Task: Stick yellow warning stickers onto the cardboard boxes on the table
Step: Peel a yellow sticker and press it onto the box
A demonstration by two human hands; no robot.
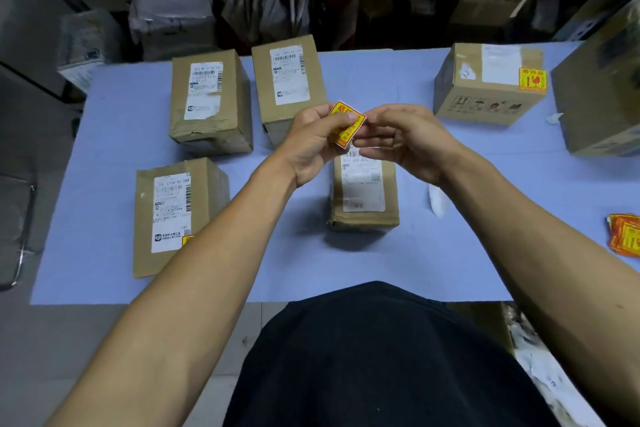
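**Kid:** What is on the far left?

**Helper:** A brown cardboard box lies on the blue tabletop, near the front edge. It has a white label, and a bit of yellow sticker shows at the label's lower corner, partly hidden by the person's arm.

**Kid:** And behind it?

**Helper:** Two more boxes stand side by side at the back. One box is on the left and the other box is just beside it. Both have white labels on top.

**Kid:** What are the hands doing?

**Helper:** They are up in the air in the middle. The left hand has its fingers curled around a yellow and red warning sticker and pinches it. The right hand pinches the sticker's right edge with its fingertips. The sticker is tilted and not on any box.

**Kid:** What is under the hands?

**Helper:** A small box with a white label. The hands hide its back end.

**Kid:** And to the right?

**Helper:** A white scrap of paper lies on the tabletop. At the back stands a bigger box with a yellow sticker on its top. A large box is at the right edge. Near the front, a pile of stickers lies at the right edge too.
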